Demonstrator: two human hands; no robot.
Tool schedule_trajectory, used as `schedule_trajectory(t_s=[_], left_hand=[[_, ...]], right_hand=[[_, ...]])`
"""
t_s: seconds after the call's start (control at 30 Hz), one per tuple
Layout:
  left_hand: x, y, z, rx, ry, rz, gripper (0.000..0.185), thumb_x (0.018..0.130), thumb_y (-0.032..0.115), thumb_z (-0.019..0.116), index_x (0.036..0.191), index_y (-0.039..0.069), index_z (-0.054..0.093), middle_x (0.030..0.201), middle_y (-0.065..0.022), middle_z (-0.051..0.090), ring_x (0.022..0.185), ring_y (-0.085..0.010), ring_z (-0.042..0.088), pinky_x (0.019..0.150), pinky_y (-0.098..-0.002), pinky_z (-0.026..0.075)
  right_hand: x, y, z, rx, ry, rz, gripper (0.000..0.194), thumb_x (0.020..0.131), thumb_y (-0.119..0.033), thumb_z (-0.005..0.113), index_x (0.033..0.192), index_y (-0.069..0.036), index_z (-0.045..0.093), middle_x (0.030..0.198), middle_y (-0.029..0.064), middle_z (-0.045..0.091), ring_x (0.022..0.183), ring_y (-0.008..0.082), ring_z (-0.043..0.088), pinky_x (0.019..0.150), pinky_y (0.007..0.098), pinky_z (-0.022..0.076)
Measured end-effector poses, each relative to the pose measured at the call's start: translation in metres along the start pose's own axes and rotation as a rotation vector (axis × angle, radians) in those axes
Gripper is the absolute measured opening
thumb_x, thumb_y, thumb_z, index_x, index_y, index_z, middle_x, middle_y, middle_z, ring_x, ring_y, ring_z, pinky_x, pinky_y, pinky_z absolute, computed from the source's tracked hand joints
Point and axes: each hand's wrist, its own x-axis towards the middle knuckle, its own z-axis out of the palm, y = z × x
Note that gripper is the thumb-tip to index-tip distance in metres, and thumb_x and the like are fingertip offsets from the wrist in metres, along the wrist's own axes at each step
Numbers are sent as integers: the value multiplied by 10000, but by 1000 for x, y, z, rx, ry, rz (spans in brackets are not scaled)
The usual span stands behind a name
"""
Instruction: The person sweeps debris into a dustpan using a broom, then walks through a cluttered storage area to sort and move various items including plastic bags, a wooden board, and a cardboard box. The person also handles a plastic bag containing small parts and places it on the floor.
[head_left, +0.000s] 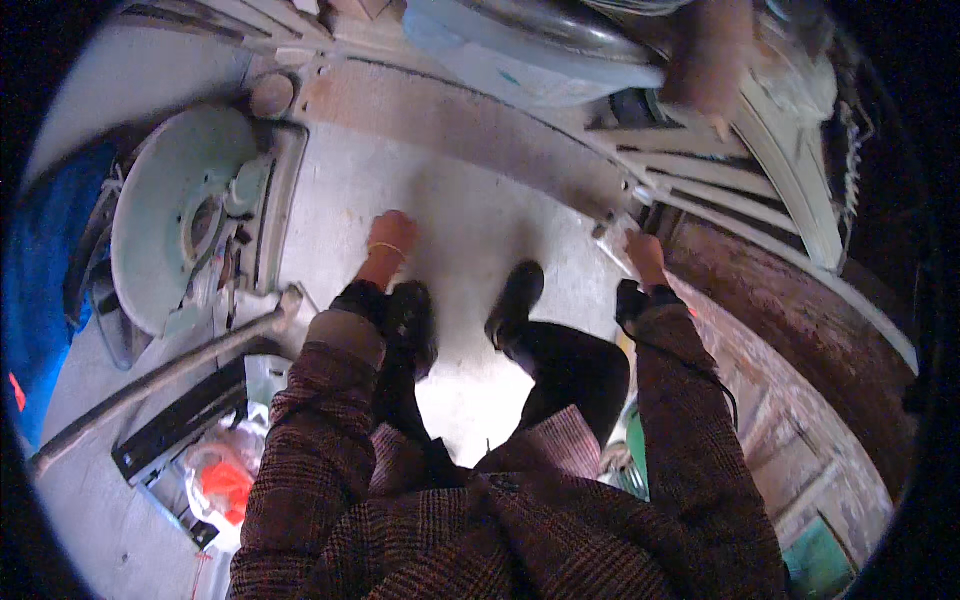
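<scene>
My left hand (393, 234) hangs above the pale floor (465, 187), over my left shoe, with its fingers curled; whether anything lies inside them is hidden. My right hand (643, 251) is at the near end of a wooden frame rail (611, 232) on the right, its fingers bent down beside the wood. Whether it grips the rail or only rests by it cannot be told. A board (450, 135) lies across the far side of the floor.
At the left stand a round pale green basin or disc (165, 217), a hammer-like tool with a long wooden handle (172, 364) and a crate with plastic bags (225, 480). Wooden slats (712, 176) lean at the upper right, beyond a worn wooden panel (795, 330). A large bag (502, 67) is at the top.
</scene>
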Motion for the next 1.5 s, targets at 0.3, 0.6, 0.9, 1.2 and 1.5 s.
schedule_trajectory(t_s=[0.3, 0.6, 0.9, 1.2, 1.5], left_hand=[[-258, 67, -45, 211, -497, 504, 268, 814, 209, 550, 1060, 108, 578, 1060, -150, 573, 1053, -343, 530, 830, -438, 474], [-432, 48, -126, 284, -668, 646, 244, 806, 201, 513, 1006, 70, 561, 983, -173, 606, 917, -331, 588, 778, -446, 480], [-467, 26, -145, 337, -415, 687, 221, 823, 284, 507, 806, 83, 596, 853, -142, 618, 850, -323, 597, 728, -450, 485], [-523, 198, -126, -89, -144, 970, 191, 826, 188, 535, 917, 42, 618, 910, -151, 629, 854, -333, 592, 769, -409, 469], [-629, 368, -125, -278, -168, 1090, 195, 855, 175, 539, 917, 13, 629, 896, -141, 637, 837, -280, 613, 759, -349, 478]], right_hand=[[-116, -221, -118, 1005, -166, 794, 496, 759, -351, 655, 1063, 29, 559, 864, 171, 634, 770, 268, 614, 683, 346, 493], [-346, -299, -210, 1128, -417, 1025, 300, 870, -298, 478, 877, -15, 574, 667, 78, 633, 550, 169, 593, 492, 327, 451], [-443, -333, -210, 1555, -172, 1368, 331, 843, -325, 535, 710, -31, 608, 674, 76, 636, 543, 157, 604, 457, 290, 464], [-612, -351, -163, 1857, 454, 1600, 290, 875, -182, 509, 1114, -19, 514, 806, 114, 631, 643, 174, 618, 530, 288, 485], [-782, -178, -247, 1574, 1597, 1410, 303, 909, -167, 475, 1193, -65, 470, 877, 64, 609, 685, 114, 544, 588, 246, 440]])
